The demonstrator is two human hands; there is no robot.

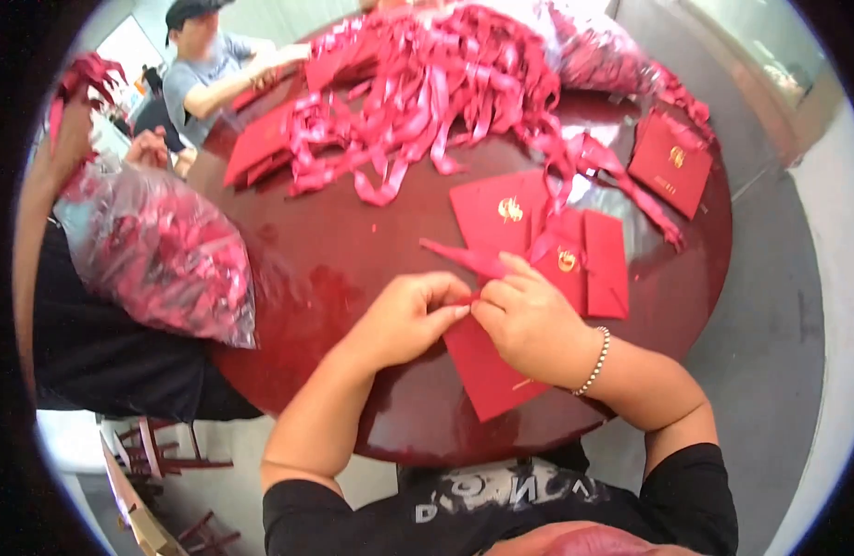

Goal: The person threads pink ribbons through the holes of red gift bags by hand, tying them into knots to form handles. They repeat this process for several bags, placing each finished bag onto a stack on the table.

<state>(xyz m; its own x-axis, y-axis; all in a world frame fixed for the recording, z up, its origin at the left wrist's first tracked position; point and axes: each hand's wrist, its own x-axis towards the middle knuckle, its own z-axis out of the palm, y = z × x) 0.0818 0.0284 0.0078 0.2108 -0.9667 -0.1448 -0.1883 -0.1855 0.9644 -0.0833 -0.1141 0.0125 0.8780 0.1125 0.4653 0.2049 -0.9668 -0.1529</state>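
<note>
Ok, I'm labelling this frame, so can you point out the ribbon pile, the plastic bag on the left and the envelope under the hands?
ribbon pile (427, 93), head view, middle of the heap.
plastic bag (158, 255), head view, bulging side.
red envelope (482, 375), head view, lower flat part below the hands.

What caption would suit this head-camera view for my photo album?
Both hands, left hand and right hand, pinch a pink ribbon strip over a red paper envelope on a round dark-red table.

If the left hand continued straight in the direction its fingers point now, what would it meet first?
The left hand points toward the right hand, so it would probably meet those fingers first, at the red ribbon they pinch.
</note>
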